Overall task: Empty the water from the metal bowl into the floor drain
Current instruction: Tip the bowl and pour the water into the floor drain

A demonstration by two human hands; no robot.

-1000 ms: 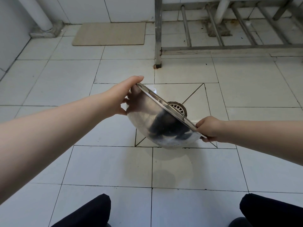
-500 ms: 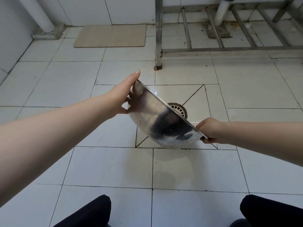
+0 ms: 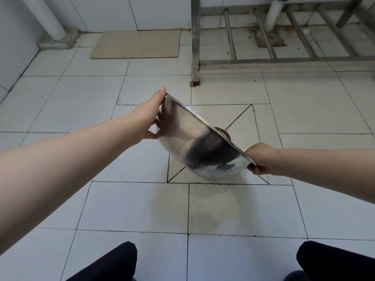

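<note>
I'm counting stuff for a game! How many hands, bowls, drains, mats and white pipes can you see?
Hands: 2, left hand and right hand
Metal bowl: 1
Floor drain: 1
Mat: 1
White pipes: 2, left pipe and right pipe
Total: 7

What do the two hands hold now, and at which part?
Both hold the metal bowl by its rim, tipped away from the person: the left hand at the raised far edge, the right hand at the lower near edge.

The shiny silver round metal bowl [image 3: 199, 147] carries a dark reflection. The white square-tiled floor [image 3: 138, 205] has dark grout lines; the beige rectangular mat [image 3: 136, 44] is plain.
</note>
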